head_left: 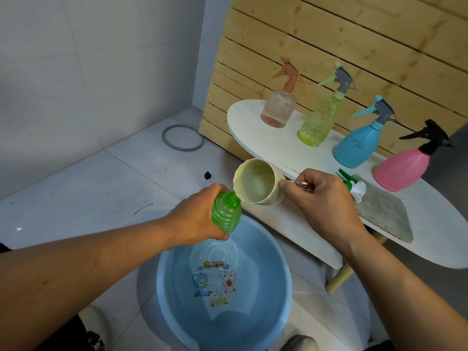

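The green bottle [226, 214] is held tilted above the blue basin [162, 287], its open neck set against the lip of the cream cup [255, 182]. It is enclosed in the grip of the left hand [195, 219], whose fingers are wrapped round the ribbed body. The cup is tipped on its side toward the neck and is pinched by its handle in the closed grip of the right hand [321, 198]. Ripples are seen in the basin's water just below the bottle, so some spill is judged likely. The pour is judged to be under way or near its end: little water can be made out in the cup, and the bottle's fill level cannot be told. The spray head [353, 186] is left lying on the grey mat [382, 211] on the worktop [278, 153], so screwing it back on remains to be done. Four capped spray bottles, peach [278, 107], yellow [317, 122], blue [359, 145] and pink [402, 171], are stood in a row behind.
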`<state>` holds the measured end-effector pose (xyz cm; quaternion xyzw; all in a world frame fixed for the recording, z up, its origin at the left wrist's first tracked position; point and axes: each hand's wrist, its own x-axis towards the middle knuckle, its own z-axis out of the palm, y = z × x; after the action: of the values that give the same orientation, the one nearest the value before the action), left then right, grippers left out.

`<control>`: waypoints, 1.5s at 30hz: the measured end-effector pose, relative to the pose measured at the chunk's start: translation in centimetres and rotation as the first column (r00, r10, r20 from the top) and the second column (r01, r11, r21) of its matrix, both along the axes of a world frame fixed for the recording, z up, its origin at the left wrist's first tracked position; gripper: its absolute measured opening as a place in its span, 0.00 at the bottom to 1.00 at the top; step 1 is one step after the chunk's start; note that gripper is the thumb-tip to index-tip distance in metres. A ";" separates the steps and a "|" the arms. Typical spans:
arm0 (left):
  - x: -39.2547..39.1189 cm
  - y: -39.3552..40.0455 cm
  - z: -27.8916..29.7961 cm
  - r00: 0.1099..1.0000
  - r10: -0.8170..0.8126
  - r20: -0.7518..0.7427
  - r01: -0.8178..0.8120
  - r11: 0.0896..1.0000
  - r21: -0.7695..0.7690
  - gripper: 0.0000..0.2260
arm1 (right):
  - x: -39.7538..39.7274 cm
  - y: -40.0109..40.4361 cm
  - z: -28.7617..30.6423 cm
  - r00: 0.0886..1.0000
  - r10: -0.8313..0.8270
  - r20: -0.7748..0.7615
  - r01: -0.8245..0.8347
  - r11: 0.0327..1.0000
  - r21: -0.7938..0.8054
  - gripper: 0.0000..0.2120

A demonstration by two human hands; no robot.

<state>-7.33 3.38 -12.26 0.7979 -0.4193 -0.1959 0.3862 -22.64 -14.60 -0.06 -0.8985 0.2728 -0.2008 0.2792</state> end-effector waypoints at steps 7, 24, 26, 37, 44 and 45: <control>-0.1 -0.1 0.0 1.000 -0.006 -0.009 0.006 1.000 0.004 0.40 | -0.1 0.3 0.1 1.000 0.006 0.003 -0.006 1.000 -0.024 0.18; -0.4 0.0 0.1 1.000 -0.008 -0.026 0.008 1.000 0.003 0.40 | -0.2 0.4 0.0 1.000 0.019 0.002 -0.019 0.998 -0.068 0.17; -0.4 0.0 0.1 1.000 -0.008 -0.029 0.008 1.000 0.004 0.40 | -0.1 0.4 0.0 1.000 0.019 0.001 -0.019 0.997 -0.078 0.17; -0.4 0.1 0.1 0.999 -0.005 -0.035 0.005 1.000 0.014 0.39 | -0.1 0.5 0.0 1.000 0.019 -0.007 -0.020 0.996 -0.089 0.18; -0.4 0.0 0.1 1.000 -0.003 -0.027 0.003 1.000 0.020 0.40 | -0.1 0.7 0.1 0.999 0.029 -0.017 -0.031 0.995 -0.094 0.18; -0.4 0.0 0.0 1.000 -0.003 -0.028 0.003 1.000 0.021 0.40 | -0.1 0.7 0.1 0.999 0.031 -0.020 -0.032 0.995 -0.096 0.18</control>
<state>-7.73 3.40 -12.22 0.7984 -0.4129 -0.2121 0.3835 -22.78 -13.90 0.06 -0.9170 0.2512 -0.2009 0.2361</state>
